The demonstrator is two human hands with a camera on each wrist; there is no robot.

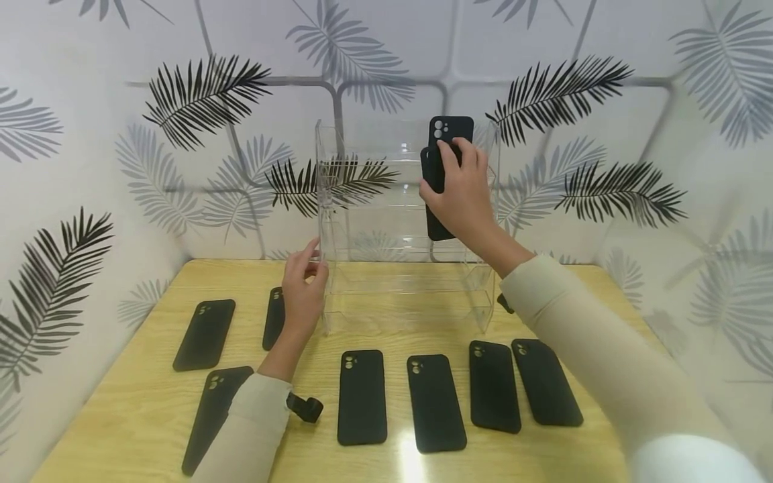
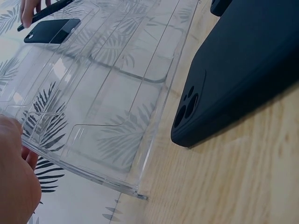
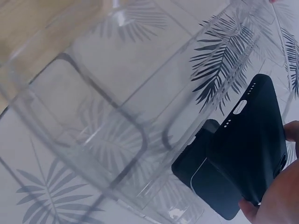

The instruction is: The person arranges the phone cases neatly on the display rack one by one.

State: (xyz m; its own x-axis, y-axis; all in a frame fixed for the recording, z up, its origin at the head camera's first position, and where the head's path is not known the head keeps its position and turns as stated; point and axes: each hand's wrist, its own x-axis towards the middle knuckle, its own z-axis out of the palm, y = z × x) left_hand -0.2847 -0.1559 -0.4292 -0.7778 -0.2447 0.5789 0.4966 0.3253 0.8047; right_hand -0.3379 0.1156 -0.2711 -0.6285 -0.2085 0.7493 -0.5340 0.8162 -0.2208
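A clear acrylic tiered display rack (image 1: 398, 293) stands upright on the table. At its left side panel, my left hand (image 1: 304, 285) grips the edge, with a finger showing past the panel in the left wrist view. My right hand (image 1: 465, 191) is up at the rack's upper right and holds a black phone case (image 1: 436, 194) by its sides. This case (image 3: 250, 140) is tilted in front of the tiers, its charging-port end showing in the right wrist view. Behind it, another black phone case (image 1: 453, 126) stands in the top tier, partly hidden by my fingers.
Several black phone cases lie on the wooden table (image 1: 139, 402), including one at the left (image 1: 205, 335), one by the left forearm (image 1: 208, 422) and one at the front (image 1: 362, 397). A leaf-patterned wall (image 1: 386, 40) rises close behind the rack.
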